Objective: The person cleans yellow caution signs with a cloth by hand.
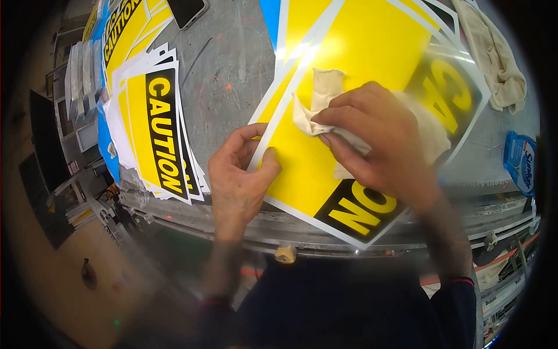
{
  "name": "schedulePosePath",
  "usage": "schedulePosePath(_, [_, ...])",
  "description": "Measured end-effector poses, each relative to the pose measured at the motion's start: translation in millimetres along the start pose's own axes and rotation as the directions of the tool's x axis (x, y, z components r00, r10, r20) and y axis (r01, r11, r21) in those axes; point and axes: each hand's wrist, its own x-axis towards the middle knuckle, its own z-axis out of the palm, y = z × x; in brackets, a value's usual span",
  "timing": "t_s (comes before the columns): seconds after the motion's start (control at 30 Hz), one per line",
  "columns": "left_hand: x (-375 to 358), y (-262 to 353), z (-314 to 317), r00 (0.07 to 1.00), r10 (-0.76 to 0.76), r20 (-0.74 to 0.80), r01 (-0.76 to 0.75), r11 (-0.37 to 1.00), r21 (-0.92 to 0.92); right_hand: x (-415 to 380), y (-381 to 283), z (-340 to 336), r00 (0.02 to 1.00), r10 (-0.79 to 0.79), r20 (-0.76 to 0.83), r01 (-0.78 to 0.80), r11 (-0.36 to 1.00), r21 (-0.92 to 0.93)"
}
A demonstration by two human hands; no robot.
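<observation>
A yellow caution sign [302,186] with a white border and a black lettered band lies at an angle in front of me, on top of other yellow sheets. My left hand [241,174] pinches its left edge, the thumb on the face and the fingers mostly behind. In my right hand [378,136] is a bunched cream cloth [326,87], gripped between thumb and fingers over the sign's yellow face. More of the cloth spreads out beneath that hand and covers part of the lettering.
A stack of caution signs [136,134] sits on the left of the grey table [226,64], with more signs [131,29] behind it. A phone [187,10] lies at the back. On the right are another cloth [494,58] and a blue Sunlight packet [519,163].
</observation>
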Motion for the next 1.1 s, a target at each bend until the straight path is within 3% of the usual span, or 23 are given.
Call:
schedulePosePath(0.3, [0, 6, 2, 1.000, 0.009, 0.004, -0.010, 0.995, 0.101, 0, 0, 0, 1.000, 0.003, -0.004, -0.003, 1.000, 0.003])
schedulePosePath(0.4, [5, 28, 2, 0.997, -0.045, 0.065, 0.026, 0.964, 0.264, 0, 0, 1, 1.000, -0.005, -0.010, 0.005, 1.000, 0.008])
schedulePosePath(0.5, [12, 29, 3, 0.991, 0.040, 0.131, -0.061, 0.985, 0.161, 0, 0, 0, 1.000, -0.007, -0.008, 0.007, 1.000, 0.015])
schedulePosePath(0.6, [14, 27, 7, 0.990, 0.029, 0.138, -0.028, 1.000, -0.008, 0, 0, 0, 1.000, -0.002, -0.006, 0.002, 1.000, 0.023])
schedulePosePath(0.73, [11, 23, 17, 0.994, 0.078, 0.077, -0.078, 0.997, -0.005, 0, 1, 1, 1.000, -0.009, -0.015, 0.010, 1.000, 0.028])
schedulePosePath(0.87, [10, 25, 13, 0.996, -0.003, 0.092, 0.006, 0.999, -0.035, 1, 1, 1, 1.000, -0.008, -0.013, 0.009, 1.000, 0.014])
schedulePosePath(1.1, [8, 22, 16, 0.996, 0.052, 0.077, -0.056, 0.998, 0.043, 0, 1, 0, 1.000, -0.001, -0.003, 0.001, 1.000, 0.013])
